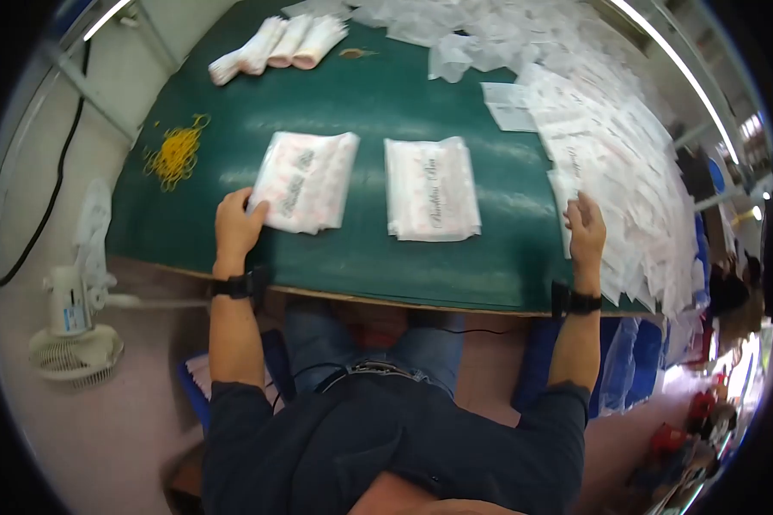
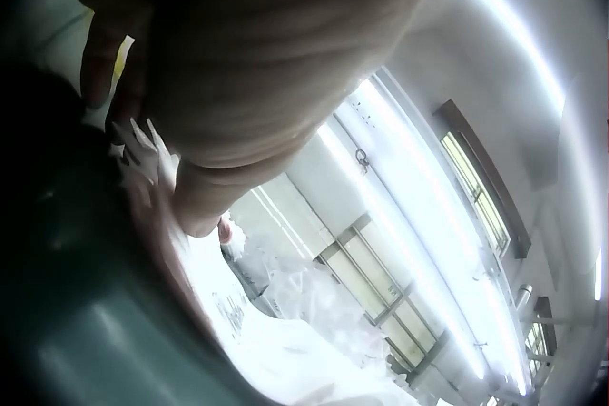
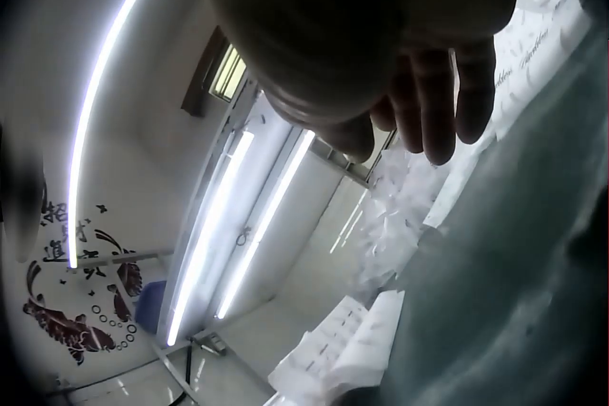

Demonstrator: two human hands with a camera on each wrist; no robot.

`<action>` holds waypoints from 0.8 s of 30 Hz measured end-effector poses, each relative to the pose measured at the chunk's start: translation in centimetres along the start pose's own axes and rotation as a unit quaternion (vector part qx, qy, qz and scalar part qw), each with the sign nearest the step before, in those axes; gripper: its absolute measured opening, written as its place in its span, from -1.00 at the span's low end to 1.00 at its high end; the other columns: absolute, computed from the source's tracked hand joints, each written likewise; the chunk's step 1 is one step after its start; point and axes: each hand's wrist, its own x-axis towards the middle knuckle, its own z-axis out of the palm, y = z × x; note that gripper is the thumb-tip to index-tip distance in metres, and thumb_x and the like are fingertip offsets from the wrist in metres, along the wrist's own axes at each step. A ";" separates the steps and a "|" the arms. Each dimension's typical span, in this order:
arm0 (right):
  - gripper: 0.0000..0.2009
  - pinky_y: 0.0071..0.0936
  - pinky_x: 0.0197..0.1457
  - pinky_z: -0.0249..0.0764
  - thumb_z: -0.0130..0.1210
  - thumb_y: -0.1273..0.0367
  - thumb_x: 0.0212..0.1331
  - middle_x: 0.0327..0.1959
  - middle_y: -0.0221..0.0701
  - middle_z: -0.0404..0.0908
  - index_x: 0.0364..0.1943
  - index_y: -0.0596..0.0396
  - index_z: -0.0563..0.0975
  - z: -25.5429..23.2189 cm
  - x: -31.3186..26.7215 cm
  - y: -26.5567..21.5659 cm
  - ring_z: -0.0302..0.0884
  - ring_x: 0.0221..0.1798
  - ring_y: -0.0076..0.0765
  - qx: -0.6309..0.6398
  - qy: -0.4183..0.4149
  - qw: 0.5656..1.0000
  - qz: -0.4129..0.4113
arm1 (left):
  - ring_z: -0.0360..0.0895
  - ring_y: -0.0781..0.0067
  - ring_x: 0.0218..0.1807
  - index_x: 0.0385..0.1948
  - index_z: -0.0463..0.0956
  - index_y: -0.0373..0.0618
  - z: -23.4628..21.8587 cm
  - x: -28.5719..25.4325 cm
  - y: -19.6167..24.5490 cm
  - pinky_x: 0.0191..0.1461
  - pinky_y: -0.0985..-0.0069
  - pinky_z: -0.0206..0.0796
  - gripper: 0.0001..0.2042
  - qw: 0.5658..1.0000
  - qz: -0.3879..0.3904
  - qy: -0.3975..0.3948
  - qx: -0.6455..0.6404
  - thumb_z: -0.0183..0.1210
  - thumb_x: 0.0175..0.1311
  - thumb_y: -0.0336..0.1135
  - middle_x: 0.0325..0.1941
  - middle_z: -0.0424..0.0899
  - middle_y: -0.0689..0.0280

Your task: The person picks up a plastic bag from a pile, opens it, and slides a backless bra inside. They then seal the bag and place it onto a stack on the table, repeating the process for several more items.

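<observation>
My left hand (image 1: 238, 225) grips the near left corner of a stack of white printed bags (image 1: 307, 182), thumb (image 2: 202, 211) over the top and fingers at the side. Black script runs along this stack. To its right, a similar stack of printed bags (image 1: 434, 189) lies flat on the green table, untouched by either hand. My right hand (image 1: 585, 232) is over the left edge of a large spread pile of white printed bags (image 1: 614, 163). Its fingers (image 3: 433, 106) hang loosely bent with nothing between them.
Yellow rubber bands (image 1: 175, 156) lie in a heap at the table's left. White rolled bundles (image 1: 279, 43) sit at the far left, with crumpled translucent bags (image 1: 464, 43) along the back. A small fan (image 1: 76, 354) stands below the left edge of the green table (image 1: 361, 270).
</observation>
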 end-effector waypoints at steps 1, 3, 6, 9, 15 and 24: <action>-0.59 -0.60 -0.02 0.57 0.23 0.41 0.47 0.00 -0.39 0.75 0.34 0.22 0.54 1.7 -2.8 0.1 0.66 -0.07 -0.58 -0.019 -0.026 0.999 -0.024 | 0.68 -0.02 0.03 0.08 0.67 -0.26 0.2 0.1 -0.2 0.16 0.18 0.52 -0.54 1.000 -0.012 -0.003 -0.011 0.43 0.23 -0.14 0.04 0.72 0.03; -0.64 -0.57 0.03 0.58 0.23 0.47 0.47 0.03 -0.39 0.74 0.30 0.21 0.58 4.4 -7.7 -0.9 0.66 -0.04 -0.54 -0.023 -0.072 0.997 -0.032 | 0.70 0.13 -0.04 0.05 0.68 -0.24 0.2 0.2 -0.1 0.09 0.27 0.55 -0.55 0.999 -0.033 -0.003 -0.035 0.46 0.20 -0.14 -0.03 0.71 0.10; -0.66 -0.55 0.09 0.60 0.23 0.49 0.47 0.05 -0.36 0.74 0.27 0.22 0.59 7.5 -11.9 -2.4 0.68 0.00 -0.50 -0.006 -0.105 0.994 -0.011 | 0.69 0.20 -0.10 -0.01 0.68 -0.23 0.2 0.5 0.1 0.05 0.29 0.55 -0.57 0.998 -0.052 0.009 -0.040 0.48 0.17 -0.15 -0.09 0.70 0.14; -0.69 -0.57 0.09 0.58 0.23 0.48 0.47 0.02 -0.36 0.75 0.24 0.23 0.61 9.1 -13.6 -3.2 0.66 -0.01 -0.52 -0.005 -0.108 0.994 -0.005 | 0.67 0.24 -0.14 -0.07 0.67 -0.23 0.3 0.9 0.1 0.01 0.29 0.55 -0.60 0.998 -0.054 0.019 -0.038 0.50 0.16 -0.16 -0.14 0.69 0.17; -0.73 -0.56 0.08 0.58 0.26 0.48 0.45 -0.04 -0.36 0.77 0.17 0.23 0.65 9.5 -14.1 -3.4 0.67 -0.02 -0.53 -0.050 -0.094 0.993 -0.043 | 0.65 0.22 -0.19 -0.13 0.67 -0.18 0.6 0.7 0.6 -0.06 0.29 0.53 -0.68 0.997 -0.054 0.041 -0.020 0.47 0.17 -0.21 -0.19 0.67 0.21; -0.74 -0.55 0.07 0.59 0.26 0.48 0.45 -0.06 -0.36 0.77 0.14 0.24 0.66 9.8 -14.2 -3.8 0.68 -0.03 -0.52 -0.060 -0.079 0.994 -0.055 | 0.67 0.04 -0.14 -0.21 0.65 -0.11 0.1 0.3 2.3 -0.09 0.15 0.51 -0.82 0.996 -0.054 0.069 0.025 0.40 0.24 -0.29 -0.22 0.68 0.21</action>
